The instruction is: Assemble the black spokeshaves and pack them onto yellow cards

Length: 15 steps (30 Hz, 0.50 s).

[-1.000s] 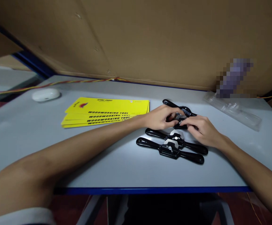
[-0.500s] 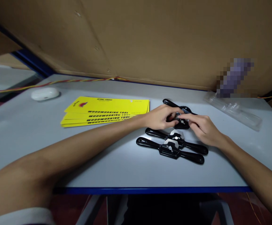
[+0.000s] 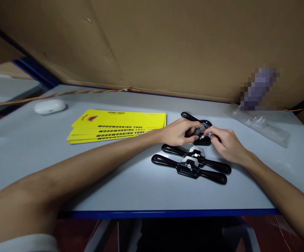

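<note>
Several black spokeshaves lie near the middle right of the desk. My left hand (image 3: pixel 181 132) curls its thumb and index finger round one spokeshave (image 3: pixel 200 142), covering much of it. From the other side, my right hand (image 3: pixel 226 141) has its bent fingertips pinched at the wing nut on that tool's body. Just behind, the handle of a further black spokeshave (image 3: pixel 189 116) points to the back left. Closer to me rest a middle spokeshave (image 3: pixel 218 166) and a front spokeshave (image 3: pixel 164 160), each with a silvery blade plate and wing nut, touched by neither hand.
Left of my hands, yellow printed cards (image 3: pixel 89 131) overlap in a fanned stack. A white earbud case (image 3: pixel 50 106) sits farther left. Clear plastic packaging (image 3: pixel 271 131) lies at the right, below a blurred purple object (image 3: pixel 260 87). Cardboard (image 3: pixel 172 45) walls the back; twisted wires (image 3: pixel 89 91) run along it.
My right index finger has drawn back and bent in toward the wing nut, from a straighter reach across the tool. My left hand stays almost in place.
</note>
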Each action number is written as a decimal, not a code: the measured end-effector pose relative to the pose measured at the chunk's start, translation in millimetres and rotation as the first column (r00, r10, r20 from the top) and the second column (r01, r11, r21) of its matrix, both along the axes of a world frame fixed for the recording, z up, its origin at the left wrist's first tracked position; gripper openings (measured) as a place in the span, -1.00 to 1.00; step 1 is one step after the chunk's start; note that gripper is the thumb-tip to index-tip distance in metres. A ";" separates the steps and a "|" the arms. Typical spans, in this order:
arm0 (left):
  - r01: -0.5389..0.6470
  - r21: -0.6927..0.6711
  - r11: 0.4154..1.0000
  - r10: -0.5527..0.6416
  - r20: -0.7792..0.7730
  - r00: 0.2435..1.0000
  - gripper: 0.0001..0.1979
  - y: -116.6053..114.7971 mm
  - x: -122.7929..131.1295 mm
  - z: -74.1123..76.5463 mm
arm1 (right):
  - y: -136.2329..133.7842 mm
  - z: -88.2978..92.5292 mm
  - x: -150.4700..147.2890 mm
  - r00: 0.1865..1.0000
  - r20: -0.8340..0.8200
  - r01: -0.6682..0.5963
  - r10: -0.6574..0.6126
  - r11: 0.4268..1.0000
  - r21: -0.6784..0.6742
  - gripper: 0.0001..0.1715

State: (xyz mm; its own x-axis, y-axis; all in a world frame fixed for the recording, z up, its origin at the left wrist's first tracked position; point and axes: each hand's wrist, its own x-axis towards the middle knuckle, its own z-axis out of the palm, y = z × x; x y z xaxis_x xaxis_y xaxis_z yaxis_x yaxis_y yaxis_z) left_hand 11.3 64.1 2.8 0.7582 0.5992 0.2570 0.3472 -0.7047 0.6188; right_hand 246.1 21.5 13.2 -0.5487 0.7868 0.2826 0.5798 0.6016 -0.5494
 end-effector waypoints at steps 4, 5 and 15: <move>-0.001 0.001 1.000 0.001 -0.005 1.000 -0.60 0.3 -0.4 -0.6 | -0.3 -0.1 -0.2 1.000 -0.010 0.011 -0.011 1.000 -0.025 -0.78; -0.001 0.001 1.000 0.001 -0.004 1.000 -0.60 0.4 -0.5 -0.8 | -0.2 -0.3 0.0 1.000 -0.015 0.012 -0.013 1.000 -0.028 -0.80; 0.007 0.018 1.000 -0.007 0.006 1.000 -0.61 1.8 -0.5 -1.9 | -1.4 0.0 -1.2 0.994 0.018 -0.107 0.106 0.994 0.020 -0.80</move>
